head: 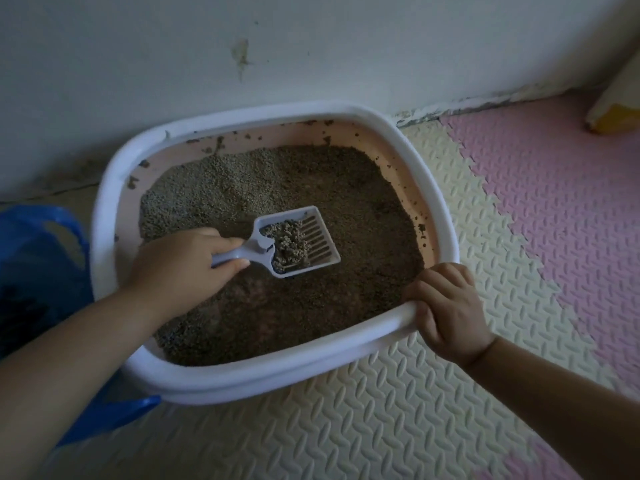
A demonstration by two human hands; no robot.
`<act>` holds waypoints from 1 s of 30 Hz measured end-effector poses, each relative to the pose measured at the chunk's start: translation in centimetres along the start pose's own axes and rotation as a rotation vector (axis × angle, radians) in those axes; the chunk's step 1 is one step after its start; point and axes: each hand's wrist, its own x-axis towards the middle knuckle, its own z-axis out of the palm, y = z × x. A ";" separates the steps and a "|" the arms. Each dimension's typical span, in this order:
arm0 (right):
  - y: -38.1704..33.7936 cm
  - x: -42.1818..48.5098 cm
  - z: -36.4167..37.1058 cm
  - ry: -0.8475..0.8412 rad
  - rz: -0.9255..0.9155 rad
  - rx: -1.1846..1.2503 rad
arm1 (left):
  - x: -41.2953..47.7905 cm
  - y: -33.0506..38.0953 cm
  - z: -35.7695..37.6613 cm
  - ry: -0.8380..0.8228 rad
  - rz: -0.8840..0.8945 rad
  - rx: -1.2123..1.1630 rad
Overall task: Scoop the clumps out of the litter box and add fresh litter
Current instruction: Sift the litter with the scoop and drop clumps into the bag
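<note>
Left hand (180,268) round scoop (294,240), clump (289,245) just beyond fingers.

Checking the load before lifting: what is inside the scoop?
A clump of litter sits at the handle end of the scoop, gripped by the left hand; its front slots are bare. Slots under the clump are hidden.

Smooth plastic scoop (298,240), grainy litter (363,209)

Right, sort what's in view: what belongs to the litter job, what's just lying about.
Job: litter box, scoop, clump in it, litter, left hand holding the scoop, right hand gripping the rim, blue bag (probably for waste).
Lying about: foam floor mats, yellow object far right.
</note>
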 end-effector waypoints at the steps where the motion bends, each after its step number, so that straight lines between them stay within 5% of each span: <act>1: 0.0 0.0 -0.1 -0.007 0.000 -0.003 | 0.9 0.6 0.3 -0.035 -0.001 0.032; 7: 0.2 0.2 -0.3 -0.040 -0.022 0.006 | 6.6 6.4 2.2 -0.151 0.072 0.395; 13: 1.0 0.2 -0.3 -0.059 -0.075 0.031 | 11.5 10.4 3.9 -0.169 0.024 0.444; 30: 1.5 0.0 0.2 -0.007 -0.117 0.078 | 8.5 4.2 5.8 0.025 0.038 -0.116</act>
